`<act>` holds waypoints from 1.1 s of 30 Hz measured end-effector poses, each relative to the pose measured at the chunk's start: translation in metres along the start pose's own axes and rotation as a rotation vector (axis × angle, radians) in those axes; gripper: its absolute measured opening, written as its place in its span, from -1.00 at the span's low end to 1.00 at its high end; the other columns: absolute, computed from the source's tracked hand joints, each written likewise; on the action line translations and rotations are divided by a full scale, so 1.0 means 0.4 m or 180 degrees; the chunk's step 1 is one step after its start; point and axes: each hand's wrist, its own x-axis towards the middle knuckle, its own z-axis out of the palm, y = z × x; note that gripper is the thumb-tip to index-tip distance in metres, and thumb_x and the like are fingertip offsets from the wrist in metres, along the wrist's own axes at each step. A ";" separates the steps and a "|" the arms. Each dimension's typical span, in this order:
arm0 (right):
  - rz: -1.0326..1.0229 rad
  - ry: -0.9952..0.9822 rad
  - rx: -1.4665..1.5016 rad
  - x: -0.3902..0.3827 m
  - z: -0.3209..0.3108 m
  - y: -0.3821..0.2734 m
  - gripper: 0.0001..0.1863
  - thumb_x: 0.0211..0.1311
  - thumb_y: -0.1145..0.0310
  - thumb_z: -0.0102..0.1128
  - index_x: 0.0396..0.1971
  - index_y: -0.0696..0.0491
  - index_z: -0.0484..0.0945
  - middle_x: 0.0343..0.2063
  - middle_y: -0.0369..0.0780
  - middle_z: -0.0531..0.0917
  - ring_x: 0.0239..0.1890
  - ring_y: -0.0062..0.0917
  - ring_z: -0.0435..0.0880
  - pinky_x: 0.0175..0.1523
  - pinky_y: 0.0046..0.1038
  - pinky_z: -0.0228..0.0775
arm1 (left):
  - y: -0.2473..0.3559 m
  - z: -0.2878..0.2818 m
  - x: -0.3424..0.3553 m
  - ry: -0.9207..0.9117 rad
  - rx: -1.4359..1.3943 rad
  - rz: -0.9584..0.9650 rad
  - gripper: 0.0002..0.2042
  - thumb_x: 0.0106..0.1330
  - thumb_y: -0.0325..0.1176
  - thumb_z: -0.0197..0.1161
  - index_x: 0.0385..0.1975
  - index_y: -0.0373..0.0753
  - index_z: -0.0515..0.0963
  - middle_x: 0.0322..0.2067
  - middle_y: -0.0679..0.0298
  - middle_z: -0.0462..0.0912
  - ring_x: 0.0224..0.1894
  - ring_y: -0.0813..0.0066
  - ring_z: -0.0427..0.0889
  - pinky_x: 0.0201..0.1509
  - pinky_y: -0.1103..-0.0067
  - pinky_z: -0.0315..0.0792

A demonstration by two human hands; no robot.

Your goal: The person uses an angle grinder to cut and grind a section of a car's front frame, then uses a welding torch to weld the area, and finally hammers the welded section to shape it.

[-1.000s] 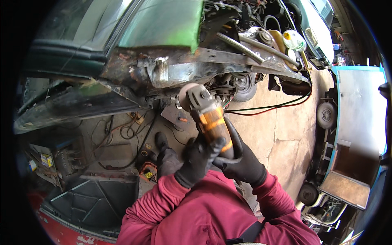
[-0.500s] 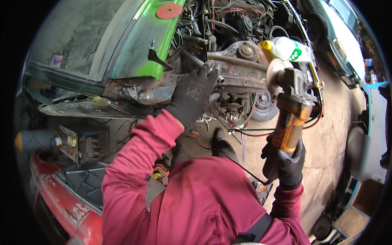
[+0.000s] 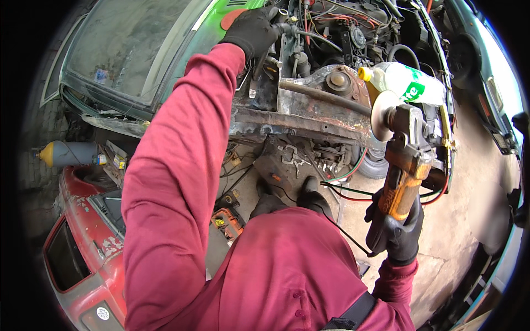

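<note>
My right hand [image 3: 398, 234], in a black glove, is wrapped around the handle of an orange and grey angle grinder [image 3: 402, 185], with its head up and a round disc [image 3: 382, 115] fitted. The disc overlaps the end of a long metal bar [image 3: 326, 98] in this view; whether they touch I cannot tell. My left hand [image 3: 251, 32], also gloved, is stretched far forward with its fingers curled around a metal part with a ring-shaped end [image 3: 283, 12]. Most of that part is hidden by the glove. Beside this hand a reddish sanding disc [image 3: 232, 20] lies on the green car panel, partly covered.
An open engine bay [image 3: 353, 33] fills the far side. A plastic bottle [image 3: 406, 83] lies on its edge. Red and green hoses [image 3: 359, 190] and a black cord run below. A red car body [image 3: 94, 226] and a gas cylinder [image 3: 74, 154] are at left, an orange tool [image 3: 227, 223] on the floor.
My left hand has moved forward and up, from the rusty body edge to beside the sanding disc, with the metal part in it. The grinder stays in my right hand, slightly shifted in view.
</note>
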 end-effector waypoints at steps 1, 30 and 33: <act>0.0082 0.0002 -0.0167 0.003 -0.009 -0.003 -0.09 0.14 -0.10 0.62 0.27 0.23 0.40 -0.18 -0.09 0.71 -0.32 -0.36 0.78 -0.24 -0.31 0.70 | -0.001 -0.012 0.007 -0.0121 0.0280 -0.0068 -0.26 0.57 0.19 0.15 0.50 -0.29 0.34 0.45 -0.13 0.42 0.50 -0.14 0.38 0.61 0.16 0.23; 0.0650 -0.0648 0.0530 0.064 -0.056 -0.011 -0.13 0.12 0.23 0.62 0.37 0.20 0.35 -0.12 -0.14 0.70 -0.22 -0.42 0.80 -0.09 -0.34 0.70 | 0.144 -0.308 0.222 0.0781 -0.0086 -0.0135 -0.63 0.52 -0.10 0.28 0.04 -0.30 0.59 -0.10 -0.08 0.74 -0.02 -0.02 0.75 0.12 0.15 0.57; 0.0573 -0.0554 0.0513 0.058 -0.058 -0.014 -0.12 0.13 0.20 0.63 0.37 0.22 0.34 -0.13 -0.13 0.69 -0.22 -0.42 0.80 -0.10 -0.33 0.70 | 0.099 -0.216 0.284 0.0923 0.0227 0.0010 -0.41 0.56 0.00 0.22 0.40 -0.30 0.46 0.27 -0.18 0.63 0.34 -0.13 0.62 0.44 0.13 0.46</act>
